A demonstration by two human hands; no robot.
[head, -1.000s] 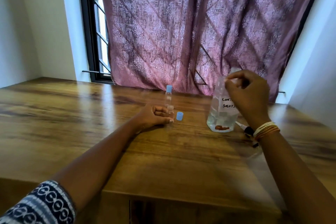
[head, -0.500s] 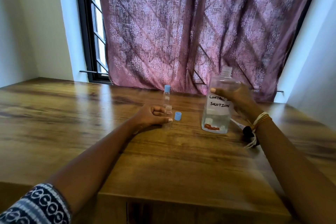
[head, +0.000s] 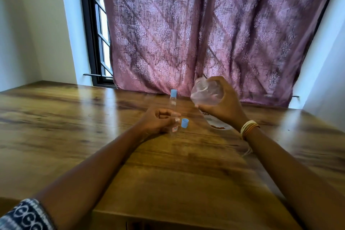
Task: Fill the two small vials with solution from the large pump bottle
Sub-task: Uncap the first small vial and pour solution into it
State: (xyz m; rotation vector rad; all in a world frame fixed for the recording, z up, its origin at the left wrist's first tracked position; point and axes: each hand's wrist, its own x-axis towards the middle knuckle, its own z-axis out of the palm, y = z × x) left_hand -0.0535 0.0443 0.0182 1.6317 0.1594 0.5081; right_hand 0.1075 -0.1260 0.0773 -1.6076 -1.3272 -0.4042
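Your left hand (head: 158,120) rests on the wooden surface (head: 93,127), its fingers (head: 169,113) curled around an uncapped small vial (head: 175,124); the thumb presses the glass just above a red-printed label. The vial stands upright between thumb and forefinger, its base on the surface. Just beyond your left fingertips, to their right, lies a loose blue cap (head: 185,123), close to the vial but apart from it. Farther from you, behind the left fingers, a second vial (head: 173,101) stands upright with its blue cap on.

Your right hand (head: 224,106) is raised off the surface, fingers wrapped firmly around the large clear bottle (head: 206,92). The bottle is tilted, its open neck pointing up and toward the left, above and to the right of the held vial; its base projects below the palm, showing part of a white label. The bottle is motion-blurred, so its liquid level cannot be told. Thread bangles (head: 249,128) circle your right wrist.
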